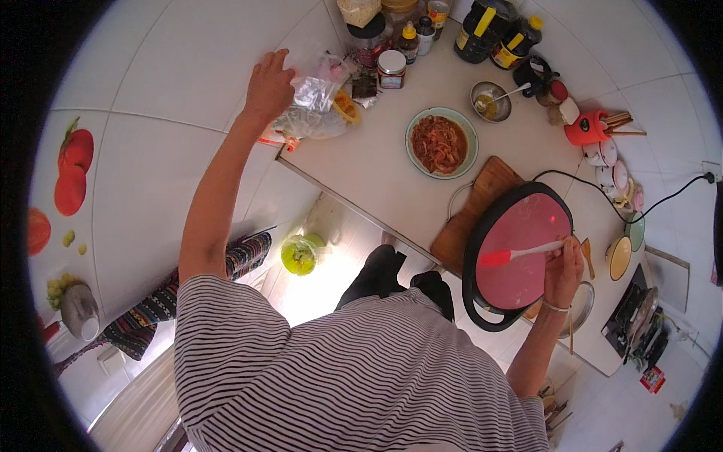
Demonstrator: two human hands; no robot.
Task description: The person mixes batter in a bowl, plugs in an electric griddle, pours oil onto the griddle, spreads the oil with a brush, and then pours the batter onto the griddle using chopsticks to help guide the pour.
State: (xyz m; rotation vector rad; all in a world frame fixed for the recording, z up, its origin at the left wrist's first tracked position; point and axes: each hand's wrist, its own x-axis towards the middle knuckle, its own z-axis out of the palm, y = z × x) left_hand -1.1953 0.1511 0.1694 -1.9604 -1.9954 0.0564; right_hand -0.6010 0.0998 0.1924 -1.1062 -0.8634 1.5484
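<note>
My left hand (pixel 271 79) reaches out at the upper left, fingers somewhat apart, beside clear plastic bags (pixel 313 99) heaped by the wall; nothing is visibly in its grasp. In my right hand (pixel 563 271) is the white handle of a red-headed silicone brush or spatula (pixel 502 257), held over the pink plate of a round black-rimmed electric pan (pixel 522 226). The pan overlaps a wooden cutting board (pixel 500 172). Beyond the board, a pale green-rimmed bowl (pixel 440 143) contains sliced raw meat in reddish sauce. Farther back, a small metal bowl (pixel 491 102) holds a spoon and yellowish contents.
Jars and bottles (pixel 391 69) line the back. Dark sauce bottles (pixel 480 31) and a red chopstick holder (pixel 587 127) stand by the wall. A black cord (pixel 599 183) runs to a wall socket. A stove (pixel 632 316) is at the right; a green bin (pixel 299 255) stands below.
</note>
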